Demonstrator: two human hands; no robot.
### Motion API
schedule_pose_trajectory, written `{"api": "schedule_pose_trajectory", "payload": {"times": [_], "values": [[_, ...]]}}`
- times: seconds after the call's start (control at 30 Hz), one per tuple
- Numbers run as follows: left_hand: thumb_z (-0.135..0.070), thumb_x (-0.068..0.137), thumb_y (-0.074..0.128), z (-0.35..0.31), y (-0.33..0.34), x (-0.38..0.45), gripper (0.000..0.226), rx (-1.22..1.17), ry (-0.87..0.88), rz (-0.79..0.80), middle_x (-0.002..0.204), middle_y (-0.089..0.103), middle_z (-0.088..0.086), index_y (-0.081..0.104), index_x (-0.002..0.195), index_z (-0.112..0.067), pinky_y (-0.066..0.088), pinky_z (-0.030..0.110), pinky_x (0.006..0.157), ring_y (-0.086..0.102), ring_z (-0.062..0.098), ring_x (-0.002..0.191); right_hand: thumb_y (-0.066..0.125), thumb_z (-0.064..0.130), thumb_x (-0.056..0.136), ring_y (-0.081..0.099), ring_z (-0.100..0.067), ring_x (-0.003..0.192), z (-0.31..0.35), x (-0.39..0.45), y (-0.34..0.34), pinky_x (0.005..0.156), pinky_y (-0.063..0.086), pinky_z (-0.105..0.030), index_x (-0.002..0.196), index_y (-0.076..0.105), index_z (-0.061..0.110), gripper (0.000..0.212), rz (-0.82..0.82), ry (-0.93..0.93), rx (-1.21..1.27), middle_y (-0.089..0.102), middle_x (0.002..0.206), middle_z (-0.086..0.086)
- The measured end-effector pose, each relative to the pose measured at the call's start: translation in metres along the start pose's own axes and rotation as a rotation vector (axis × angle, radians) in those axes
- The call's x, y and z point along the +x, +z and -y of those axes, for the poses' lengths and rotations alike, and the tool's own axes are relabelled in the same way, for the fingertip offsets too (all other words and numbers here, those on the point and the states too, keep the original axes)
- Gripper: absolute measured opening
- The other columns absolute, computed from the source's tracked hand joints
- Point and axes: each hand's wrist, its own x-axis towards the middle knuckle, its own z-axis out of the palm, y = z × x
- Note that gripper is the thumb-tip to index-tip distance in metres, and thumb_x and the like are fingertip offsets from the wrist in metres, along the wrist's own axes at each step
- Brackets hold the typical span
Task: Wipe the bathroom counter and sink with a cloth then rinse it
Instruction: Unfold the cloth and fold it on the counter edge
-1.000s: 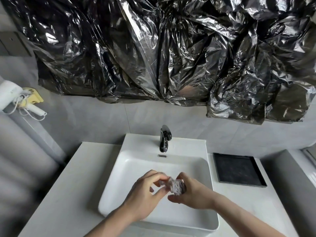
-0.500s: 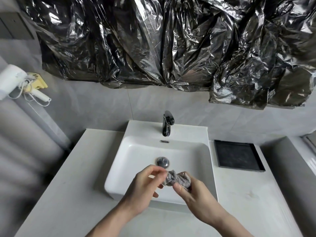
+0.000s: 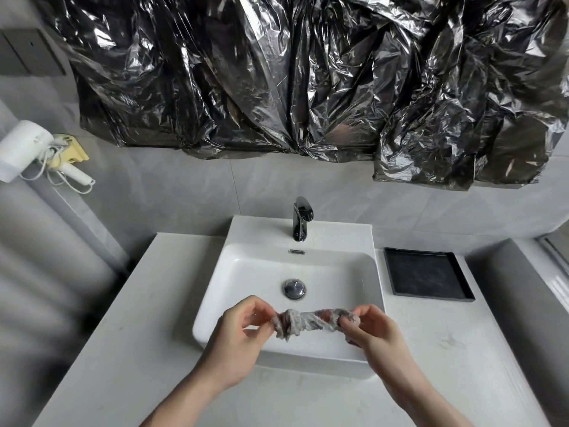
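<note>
Both hands have pulled apart, so the cloth [image 3: 311,322] is now stretched into a twisted rope. On one end, the left hand [image 3: 240,331] has a pinching grip; on the other, the right hand [image 3: 374,332] has the same. It hangs between them, over the near edge of the sink [image 3: 246,266]. No water runs from the tap [image 3: 301,218] beyond. It looks like wringing, near the end. Marks on the surface [image 3: 446,343] beside the right hand may need wiping.
</note>
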Motion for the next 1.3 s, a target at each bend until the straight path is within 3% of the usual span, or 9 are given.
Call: {"api": "schedule_pose_trajectory", "payload": {"times": [0.17,0.27,0.47,0.63,0.7,0.83,0.97,1.13,1.3], "values": [[0.010,0.082,0.043,0.014,-0.008,-0.009,0.042,0.389,-0.027,0.021,0.099,0.067,-0.016,0.060,0.087,-0.028,0.054,0.029,0.090,0.062,0.002,0.104,0.077,0.006,0.088,0.056,-0.010,0.059,0.012,-0.014,0.003,0.055,0.041,-0.018,0.086,0.049,0.007,0.028,0.031,-0.056,-0.001,0.060,0.066,0.002],[0.007,0.079,0.045,0.007,0.001,-0.017,0.048,0.326,-0.020,0.143,0.113,0.063,-0.023,0.062,0.101,-0.032,0.052,0.026,0.095,0.055,-0.003,0.117,0.077,0.005,0.088,0.066,-0.015,0.066,0.017,-0.023,0.008,0.060,0.048,-0.019,0.088,0.049,0.006,0.028,0.139,-0.054,-0.040,0.067,0.075,-0.007],[-0.016,0.094,0.061,-0.005,0.039,-0.022,0.045,0.194,0.027,0.405,0.133,0.058,-0.026,0.055,0.133,-0.039,0.046,0.023,0.105,0.048,-0.008,0.129,0.071,0.002,0.091,0.052,-0.017,0.066,0.024,-0.040,0.010,0.061,0.043,-0.023,0.087,0.051,0.007,0.021,0.291,-0.056,-0.052,0.059,0.073,-0.006],[-0.025,0.090,0.070,0.000,0.037,-0.028,0.012,0.234,0.083,0.347,0.117,0.067,-0.023,0.064,0.099,-0.030,0.041,0.022,0.104,0.057,-0.004,0.119,0.069,0.016,0.075,0.051,-0.017,0.066,0.024,-0.060,0.008,0.061,0.040,-0.032,0.079,0.051,0.012,0.019,0.225,-0.080,-0.170,0.064,0.076,-0.016],[-0.024,0.085,0.071,0.001,0.030,-0.033,0.015,0.279,0.096,0.292,0.109,0.068,-0.020,0.057,0.085,-0.025,0.045,0.021,0.096,0.059,-0.003,0.111,0.065,0.013,0.070,0.044,-0.017,0.065,0.018,-0.066,0.007,0.059,0.036,-0.033,0.072,0.048,0.020,0.018,0.161,-0.094,-0.266,0.063,0.079,-0.017],[-0.030,0.084,0.070,0.002,0.018,-0.043,0.020,0.346,0.074,0.309,0.077,0.067,0.000,0.052,0.086,-0.023,0.050,0.029,0.066,0.058,0.004,0.063,0.064,0.002,0.072,0.041,-0.014,0.060,0.009,-0.079,0.009,0.055,0.034,-0.031,0.073,0.047,0.019,0.024,0.100,-0.100,-0.380,0.066,0.077,-0.012],[-0.045,0.089,0.064,0.012,0.006,-0.055,0.016,0.523,0.113,0.402,0.089,0.064,-0.017,0.053,0.098,-0.035,0.052,0.029,0.074,0.060,0.008,0.076,0.066,0.003,0.080,0.042,-0.010,0.057,0.007,-0.096,0.015,0.052,0.037,-0.028,0.075,0.048,0.017,0.023,0.075,-0.108,-0.486,0.071,0.079,0.001],[-0.026,0.097,0.053,0.025,-0.004,-0.067,0.009,0.510,0.135,0.496,0.091,0.064,-0.017,0.060,0.095,-0.031,0.050,0.034,0.085,0.059,0.005,0.090,0.069,0.021,0.084,0.047,-0.007,0.060,0.003,-0.122,0.016,0.058,0.042,-0.028,0.078,0.057,0.022,0.014,0.069,-0.050,-0.610,0.064,0.070,0.009],[-0.030,0.100,0.053,0.042,0.010,-0.077,0.018,0.457,0.197,0.402,0.099,0.066,-0.024,0.069,0.104,-0.037,0.051,0.029,0.088,0.061,0.001,0.096,0.073,0.030,0.087,0.066,0.002,0.101,-0.003,-0.146,0.007,0.075,0.048,-0.018,0.077,0.066,0.023,0.014,0.013,-0.060,-0.711,0.066,0.120,0.029]]}}
